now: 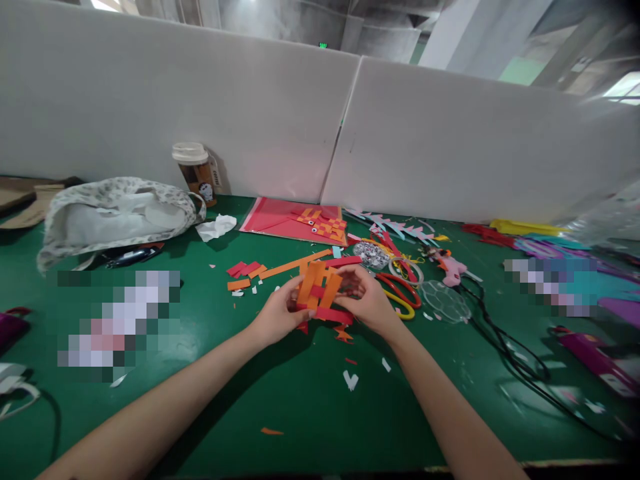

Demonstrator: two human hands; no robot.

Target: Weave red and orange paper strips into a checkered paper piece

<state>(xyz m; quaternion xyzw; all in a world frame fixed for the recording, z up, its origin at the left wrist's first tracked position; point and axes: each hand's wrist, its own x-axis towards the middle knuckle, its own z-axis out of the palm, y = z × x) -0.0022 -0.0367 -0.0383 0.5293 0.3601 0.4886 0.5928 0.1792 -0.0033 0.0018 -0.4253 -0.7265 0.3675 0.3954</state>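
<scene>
Both hands hold a partly woven piece of orange and red paper strips (318, 283) above the green table. My left hand (276, 315) grips its left side, with the thumb on the lower front. My right hand (369, 303) has its fingers curled at the right side, by a red strip (333, 315). Behind the piece, a woven orange and red paper fish (325, 227) with googly eyes lies on a red paper packet (273, 217). Cut red and orange pieces (245, 269) and a long orange strip (295, 265) lie to the left of it.
Scissors (406, 312), a bag of googly eyes (371, 255), a clear plastic palette (446, 301) and a pink glue gun (453, 269) with black cord sit on the right. A lidded cup (194, 172) and a patterned pouch (75, 212) stand back left. White panels (225, 100) close off the rear.
</scene>
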